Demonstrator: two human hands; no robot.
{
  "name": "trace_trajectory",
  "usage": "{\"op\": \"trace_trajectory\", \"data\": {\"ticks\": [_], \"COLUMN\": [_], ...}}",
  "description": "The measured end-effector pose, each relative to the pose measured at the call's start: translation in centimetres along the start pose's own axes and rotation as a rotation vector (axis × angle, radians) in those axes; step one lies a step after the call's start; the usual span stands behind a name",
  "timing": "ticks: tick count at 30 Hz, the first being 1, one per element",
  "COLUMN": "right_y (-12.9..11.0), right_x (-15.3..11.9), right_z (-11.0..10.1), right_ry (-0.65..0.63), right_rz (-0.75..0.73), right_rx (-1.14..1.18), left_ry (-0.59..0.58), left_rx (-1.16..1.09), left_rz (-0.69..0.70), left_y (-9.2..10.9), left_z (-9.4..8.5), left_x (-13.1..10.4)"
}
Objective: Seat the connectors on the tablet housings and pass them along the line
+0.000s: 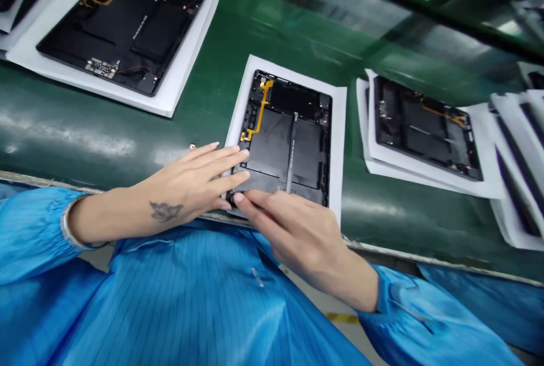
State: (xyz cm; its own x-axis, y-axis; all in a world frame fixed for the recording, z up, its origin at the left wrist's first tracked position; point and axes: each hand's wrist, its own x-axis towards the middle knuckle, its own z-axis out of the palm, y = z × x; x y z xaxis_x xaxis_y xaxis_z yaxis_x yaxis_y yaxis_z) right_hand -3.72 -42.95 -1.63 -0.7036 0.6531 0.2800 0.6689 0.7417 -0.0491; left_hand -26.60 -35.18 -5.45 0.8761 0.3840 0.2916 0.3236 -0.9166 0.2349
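An opened tablet [272,145] lies on a white foam sheet [339,150] in front of me, its black battery cells and an orange flex cable [264,108] showing. My left hand [199,176] rests over the tablet's left edge, fingers stretched out and slightly apart. My right hand [293,224] bends over the near edge, with its thumb and fingers drawn together at the near left corner. Whatever may be between those fingertips is hidden. The near right part of the tablet is covered by this hand.
Another opened tablet [127,26] lies on white sheets at the upper left. To the right, a third one [427,128] sits tilted on its sheets, beside a stack of wrapped pieces [521,167]. A small metal part [192,146] is on the green surface [229,20] near my left hand.
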Motion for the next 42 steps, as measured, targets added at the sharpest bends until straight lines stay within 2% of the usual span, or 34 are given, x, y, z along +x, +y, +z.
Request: {"op": "trace_trajectory", "data": {"ticks": [3, 5, 14, 21, 30, 33, 37, 39, 42], "right_y": [0.1, -0.1, -0.5, -0.9, -1.6, -1.2, 0.1, 0.3, -0.5], "right_x": [-0.5, -0.7, -0.5, 0.7, 0.9, 0.8, 0.3, -0.3, -1.4], "right_z": [0.8, 1.2, 1.4, 0.3, 0.2, 0.7, 1.2, 1.1, 0.7], "right_ry": [0.092, 0.097, 0.09, 0.032, 0.034, 0.082, 0.166, 0.3, 0.614], "right_rz": [0.134, 0.153, 0.096, 0.012, 0.003, -0.001, 0.009, 0.1, 0.409], "right_rx": [0.11, 0.115, -0.001, -0.188, -0.259, -0.282, -0.179, -0.138, 0.08], "left_ry": [-0.01, -0.009, -0.013, -0.048, -0.01, -0.011, -0.064, -0.072, -0.011], "left_rx": [0.01, 0.007, 0.018, 0.009, -0.007, -0.003, -0.015, -0.024, -0.015], "left_rz": [-0.003, -0.009, -0.002, -0.012, 0.012, 0.019, -0.013, -0.045, -0.104], "left_y": [0.2, 0.2, -0.1, 0.0, -0.2, -0.3, -0.4, -0.5, -0.4], "left_z": [-0.2, -0.2, 0.2, 0.1, -0.1, -0.1, -0.7, -1.3, -2.4], "left_x": [0.1, 0.1, 0.0, 0.1, -0.1, -0.1, -0.2, -0.5, -1.1]}}
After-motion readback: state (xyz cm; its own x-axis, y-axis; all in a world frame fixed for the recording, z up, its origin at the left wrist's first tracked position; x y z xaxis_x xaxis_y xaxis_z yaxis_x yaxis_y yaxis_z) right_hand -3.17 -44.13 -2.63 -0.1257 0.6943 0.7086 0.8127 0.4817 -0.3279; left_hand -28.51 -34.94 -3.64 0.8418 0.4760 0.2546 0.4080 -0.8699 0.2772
